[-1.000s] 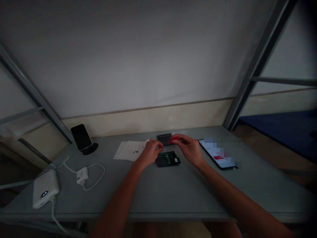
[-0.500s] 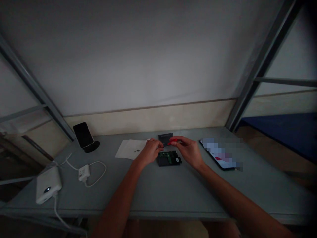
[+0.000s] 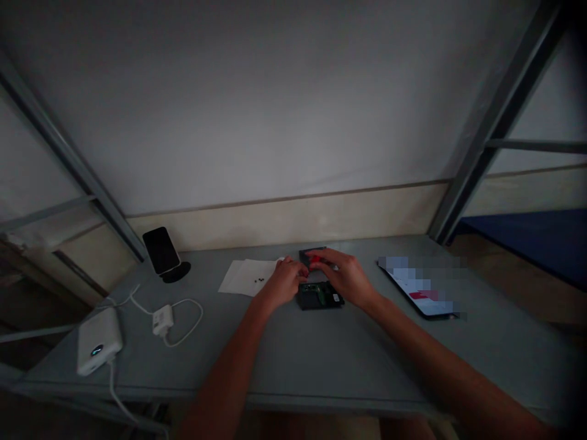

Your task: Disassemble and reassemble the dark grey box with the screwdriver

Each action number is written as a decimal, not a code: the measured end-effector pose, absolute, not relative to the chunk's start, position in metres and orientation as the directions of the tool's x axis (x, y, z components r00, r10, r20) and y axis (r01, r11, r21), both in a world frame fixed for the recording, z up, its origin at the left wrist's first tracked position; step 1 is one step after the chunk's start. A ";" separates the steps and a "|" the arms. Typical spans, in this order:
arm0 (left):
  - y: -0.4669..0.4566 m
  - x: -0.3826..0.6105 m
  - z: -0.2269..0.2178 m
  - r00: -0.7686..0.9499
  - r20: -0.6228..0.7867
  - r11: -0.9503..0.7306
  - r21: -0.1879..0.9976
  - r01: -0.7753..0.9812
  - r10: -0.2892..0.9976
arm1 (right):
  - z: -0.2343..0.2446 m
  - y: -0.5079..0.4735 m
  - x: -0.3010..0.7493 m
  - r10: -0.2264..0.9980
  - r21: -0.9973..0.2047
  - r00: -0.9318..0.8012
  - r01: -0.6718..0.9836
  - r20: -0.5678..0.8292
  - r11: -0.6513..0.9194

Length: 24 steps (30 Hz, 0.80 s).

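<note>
My right hand (image 3: 351,276) pinches a small red tool (image 3: 315,260) between thumb and fingers; its exact kind is hard to make out. Just left of it, my left hand (image 3: 287,281) has its fingers curled close together near the red tool, and whatever they hold is hidden. Beneath both hands, a dark casing with a green circuit board (image 3: 321,295) lies flat on the desk. Behind it is a dark grey panel (image 3: 304,255), partly covered by my right fingers. Several tiny dark screws (image 3: 260,280) rest on white paper (image 3: 238,276) beside my left hand.
A phone with a lit screen (image 3: 419,290) lies on the right of the grey desk (image 3: 321,360). On the left are a dark-screened device on a stand (image 3: 161,250), a white adapter with cable (image 3: 162,319) and a white power bank (image 3: 99,342). Metal posts flank the desk.
The whole view has shifted slightly. My right fingers have closed further around the red tool, covering more of the panel, and my left fingers have come nearer to it.
</note>
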State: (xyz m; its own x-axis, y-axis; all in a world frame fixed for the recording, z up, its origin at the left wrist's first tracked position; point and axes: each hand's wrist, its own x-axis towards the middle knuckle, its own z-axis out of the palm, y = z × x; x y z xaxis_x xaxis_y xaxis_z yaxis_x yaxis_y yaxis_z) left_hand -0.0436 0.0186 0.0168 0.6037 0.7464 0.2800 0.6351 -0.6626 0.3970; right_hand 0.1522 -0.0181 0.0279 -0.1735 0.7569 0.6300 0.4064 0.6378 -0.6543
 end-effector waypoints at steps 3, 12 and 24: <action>0.018 -0.042 0.019 0.594 0.264 -0.644 0.427 0.634 0.760 | 0.034 -0.003 0.148 0.761 -0.637 -0.246 0.429 0.600 0.641; 0.016 -0.039 0.015 0.565 0.127 -0.523 0.580 0.624 0.815 | 0.017 0.011 0.141 0.821 -0.739 -0.137 0.371 0.555 0.562; 0.017 -0.040 0.010 0.616 0.080 -0.516 0.637 0.573 0.783 | 0.004 0.008 0.136 0.796 -0.712 -0.139 0.377 0.589 0.592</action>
State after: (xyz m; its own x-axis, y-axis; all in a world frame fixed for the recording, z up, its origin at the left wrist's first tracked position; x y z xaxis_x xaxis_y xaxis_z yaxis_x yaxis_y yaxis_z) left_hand -0.0404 0.0169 0.0098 0.6163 0.7835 0.0797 0.5730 -0.5155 0.6371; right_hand 0.1362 0.0081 0.0039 -0.1390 0.7962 0.5888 0.3769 0.5924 -0.7121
